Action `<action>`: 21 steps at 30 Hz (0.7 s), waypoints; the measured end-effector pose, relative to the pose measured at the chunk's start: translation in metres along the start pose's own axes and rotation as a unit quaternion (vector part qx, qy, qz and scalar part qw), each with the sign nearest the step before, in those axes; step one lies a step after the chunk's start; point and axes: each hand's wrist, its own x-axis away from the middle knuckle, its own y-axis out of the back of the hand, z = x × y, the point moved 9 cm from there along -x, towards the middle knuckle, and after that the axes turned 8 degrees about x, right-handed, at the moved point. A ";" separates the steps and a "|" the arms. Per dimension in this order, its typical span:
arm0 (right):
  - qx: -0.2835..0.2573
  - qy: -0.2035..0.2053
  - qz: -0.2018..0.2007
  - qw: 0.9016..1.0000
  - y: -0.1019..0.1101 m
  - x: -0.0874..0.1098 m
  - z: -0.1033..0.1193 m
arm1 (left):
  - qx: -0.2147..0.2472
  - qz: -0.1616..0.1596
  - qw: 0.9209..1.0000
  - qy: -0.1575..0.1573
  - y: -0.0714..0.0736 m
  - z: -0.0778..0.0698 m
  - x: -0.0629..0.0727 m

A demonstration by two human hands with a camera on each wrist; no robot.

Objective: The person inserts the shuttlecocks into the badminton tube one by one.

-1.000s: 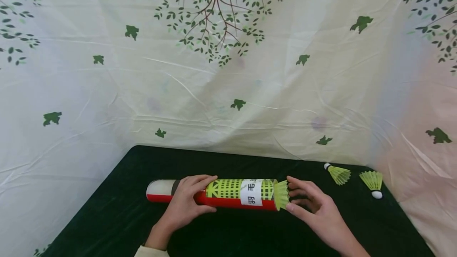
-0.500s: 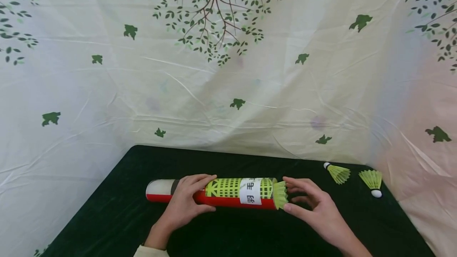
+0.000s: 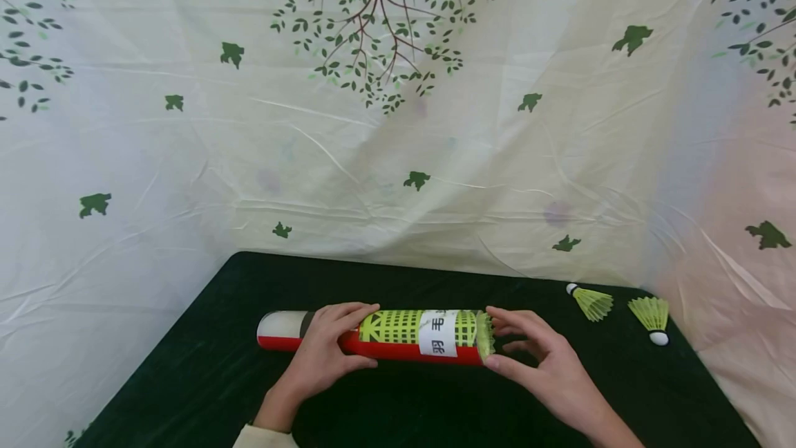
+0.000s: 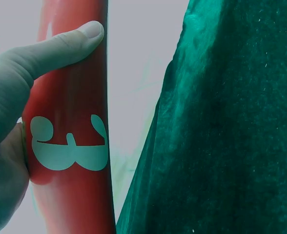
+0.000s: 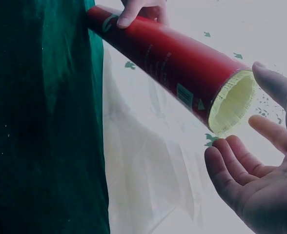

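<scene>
A red, white and yellow-green shuttlecock tube (image 3: 407,351) lies level across the middle of the head view, a white label near its right end. My left hand (image 3: 326,344) grips it left of centre, and in the left wrist view the thumb (image 4: 70,51) lies across the red side. Inside the right mouth sits a yellow shuttlecock (image 3: 485,336), only the skirt's edge showing. My right hand (image 3: 550,365) is at that mouth, thumb and fingers spread about the rim. In the right wrist view the skirt (image 5: 234,105) fills the mouth, with the palm facing it.
Two more yellow shuttlecocks lie at the back right of the dark green tabletop (image 3: 186,365): one with its cork to the left (image 3: 591,303), one with its cork toward me (image 3: 649,316). A pale cloth (image 3: 373,157) with printed leaves hangs behind.
The shuttlecock has slid leftward into the tube until its skirt is about level with the rim. My right hand has moved left with it; the left hand keeps its hold.
</scene>
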 end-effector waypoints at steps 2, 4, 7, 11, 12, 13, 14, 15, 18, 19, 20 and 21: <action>0.001 -0.007 0.004 1.000 0.001 0.000 -0.001 | 0.000 0.000 1.000 0.001 0.000 0.000 0.000; 0.004 -0.009 0.004 1.000 0.001 0.000 0.000 | -0.001 0.000 1.000 0.001 0.001 0.000 0.000; 0.001 -0.016 0.004 1.000 0.001 0.000 0.000 | -0.003 -0.002 1.000 0.000 0.001 0.001 0.000; -0.007 -0.019 0.002 1.000 -0.001 -0.001 0.002 | -0.003 -0.001 1.000 -0.003 0.001 0.001 0.000; -0.006 -0.018 0.001 1.000 -0.002 -0.001 0.002 | -0.002 0.000 1.000 -0.003 0.001 0.001 0.000; -0.004 -0.018 0.001 1.000 -0.002 -0.002 0.002 | -0.001 0.001 1.000 -0.003 0.001 0.001 0.000; -0.003 -0.021 0.001 1.000 -0.003 -0.003 0.002 | 0.001 0.001 1.000 -0.003 0.001 0.001 0.000; -0.001 -0.024 0.000 1.000 -0.003 -0.003 0.001 | 0.002 0.001 1.000 -0.003 0.001 0.001 0.000; 0.008 -0.024 -0.003 1.000 -0.004 -0.004 0.002 | 0.005 0.000 1.000 -0.002 0.001 0.001 0.000; 0.009 -0.025 -0.003 1.000 -0.003 -0.005 0.002 | 0.006 -0.001 1.000 -0.003 0.001 0.001 0.000; 0.011 -0.026 -0.004 1.000 -0.003 -0.005 0.002 | 0.006 -0.002 1.000 -0.003 0.001 0.001 0.000; 0.014 -0.026 -0.004 1.000 -0.003 -0.005 0.002 | 0.006 -0.002 1.000 -0.003 0.001 0.000 0.000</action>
